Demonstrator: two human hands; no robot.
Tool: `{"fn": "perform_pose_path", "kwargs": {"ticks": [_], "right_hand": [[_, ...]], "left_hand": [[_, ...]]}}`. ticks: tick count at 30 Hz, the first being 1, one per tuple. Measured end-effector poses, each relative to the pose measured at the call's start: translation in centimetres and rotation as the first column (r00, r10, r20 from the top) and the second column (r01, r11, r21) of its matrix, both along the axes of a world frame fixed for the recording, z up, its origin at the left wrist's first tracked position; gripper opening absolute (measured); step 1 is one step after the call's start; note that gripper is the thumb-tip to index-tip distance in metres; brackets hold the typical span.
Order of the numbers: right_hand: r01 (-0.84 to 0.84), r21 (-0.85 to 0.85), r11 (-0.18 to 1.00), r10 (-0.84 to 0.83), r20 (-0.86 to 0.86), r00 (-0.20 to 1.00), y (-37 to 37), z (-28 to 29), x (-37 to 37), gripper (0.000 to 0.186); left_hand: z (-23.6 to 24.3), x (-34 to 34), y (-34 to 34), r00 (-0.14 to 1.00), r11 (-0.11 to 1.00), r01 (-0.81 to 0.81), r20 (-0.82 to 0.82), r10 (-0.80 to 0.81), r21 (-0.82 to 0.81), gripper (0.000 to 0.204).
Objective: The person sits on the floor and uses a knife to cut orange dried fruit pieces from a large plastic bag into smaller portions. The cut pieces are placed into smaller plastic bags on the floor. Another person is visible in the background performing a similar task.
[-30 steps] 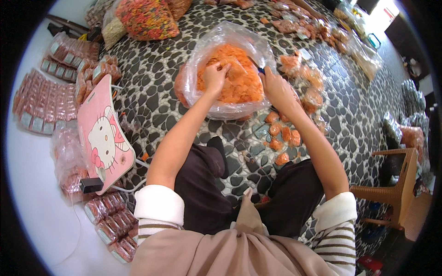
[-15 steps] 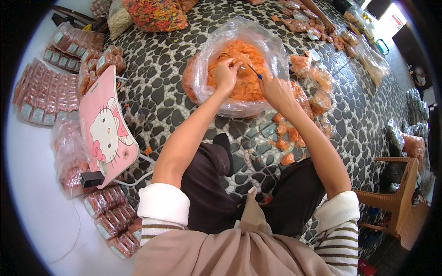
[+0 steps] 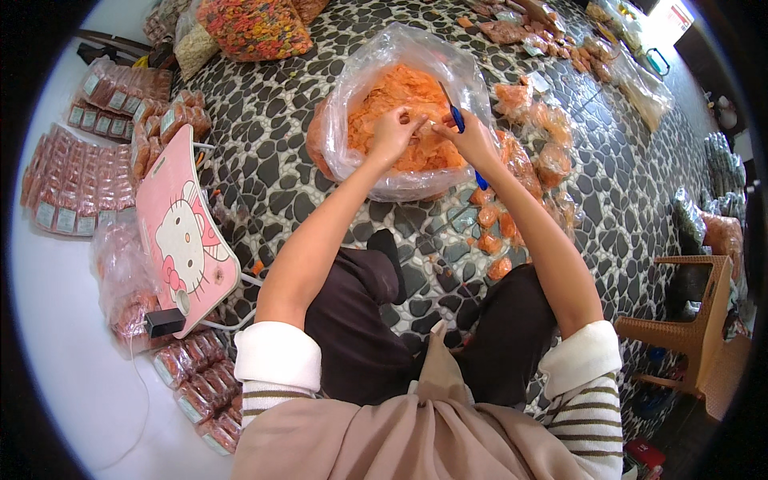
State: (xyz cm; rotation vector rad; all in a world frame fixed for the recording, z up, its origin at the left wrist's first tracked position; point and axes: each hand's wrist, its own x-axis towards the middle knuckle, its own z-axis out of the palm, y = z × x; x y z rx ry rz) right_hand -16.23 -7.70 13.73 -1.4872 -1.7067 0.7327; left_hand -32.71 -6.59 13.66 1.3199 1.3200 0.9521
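Note:
A large clear plastic bag (image 3: 342,96) stands wide open on the floor in front of me, holding thin orange pieces (image 3: 400,86). Over its middle, my left hand (image 3: 390,138) is closed in a pinch; what sits between its fingertips is too small to make out, perhaps thin clear plastic. Close beside it, my right hand (image 3: 472,144) keeps blue-handled scissors (image 3: 458,120) in its grip, blades pointing away from me. The thumb and fingertip of that hand also come together near the left fingertips. Small tied bags of orange pieces (image 3: 499,268) lie right of the big bag.
A pink folding table (image 3: 186,240) stands tilted at left, with a black box (image 3: 164,322) by its near corner. Stacked snack packs (image 3: 80,180) line the left wall. A bag of multicoloured snacks (image 3: 256,30) sits far left; a brown plastic chair (image 3: 708,300) stands at right.
The scissors have swung from pointing at my left fingers to pointing away, held back in the right palm. My right fingertips have come to the left ones.

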Motion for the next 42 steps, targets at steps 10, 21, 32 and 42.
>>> {"fn": "perform_pose_path", "kwargs": {"ticks": [10,21,32,42], "right_hand": [[0.135,-0.116,0.984,-0.141,-0.044,0.989,1.7,-1.1,-1.6,0.022],[0.012,-0.013,1.0,-0.01,0.099,0.995,2.7,-2.9,-3.0,0.022],[-0.013,-0.058,0.998,0.02,0.117,0.993,4.4,-1.9,-4.0,0.021],[0.045,-0.102,0.994,-0.021,0.225,0.974,5.0,-3.9,-2.9,0.019]], "left_hand": [[-1.6,-1.0,0.8,0.99,0.992,0.066,-0.131,-0.052,0.104,0.028],[-1.1,-3.3,-1.0,0.716,0.59,0.431,-0.656,0.237,0.683,0.031],[-0.6,-5.0,0.2,0.528,0.585,0.614,-0.827,0.193,0.529,0.032],[-1.1,-5.5,0.0,0.656,0.656,0.613,-0.747,-0.11,0.441,0.021]]}}
